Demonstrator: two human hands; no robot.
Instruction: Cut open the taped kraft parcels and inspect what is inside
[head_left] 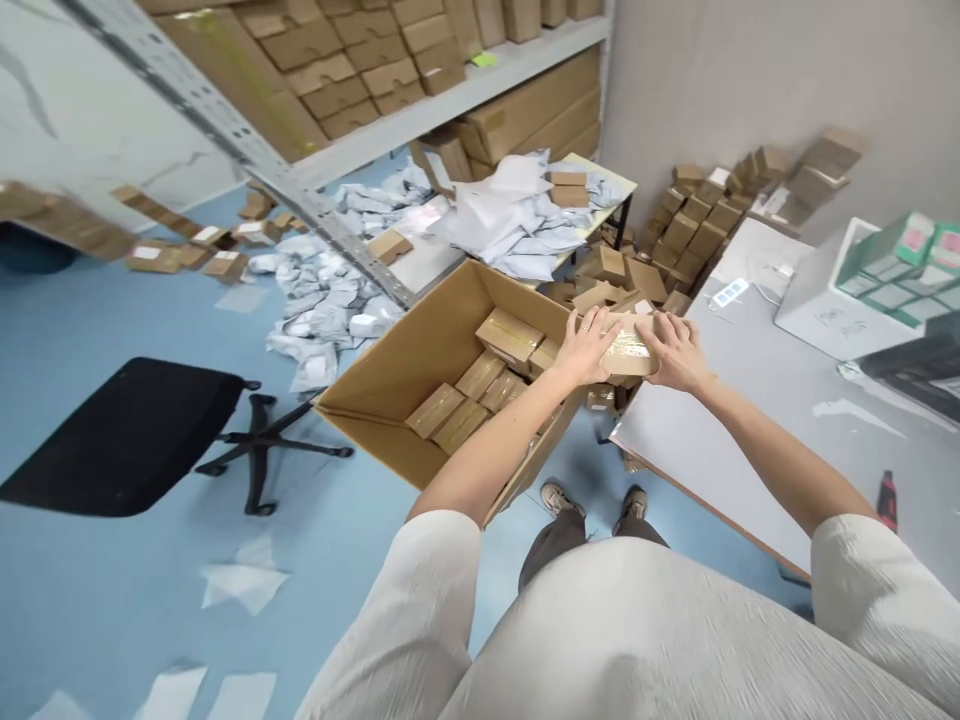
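A small brown box (628, 350) with shiny clear tape across its top is held between my two hands. My left hand (587, 346) grips its left end, and my right hand (673, 350) grips its right end. Both hands are over the right rim of a large open carton (382, 385). Inside that carton lie several small taped boxes (459, 425), side by side. My left forearm hides part of the carton's contents.
A grey table (712, 440) on the right bears a white bin (825, 300) of green boxes and a red-black tool (887, 500). Shelving (450, 105) with cartons stands ahead. Small boxes (694, 225) pile beyond. A black chair (135, 435) is at left; bags litter the floor.
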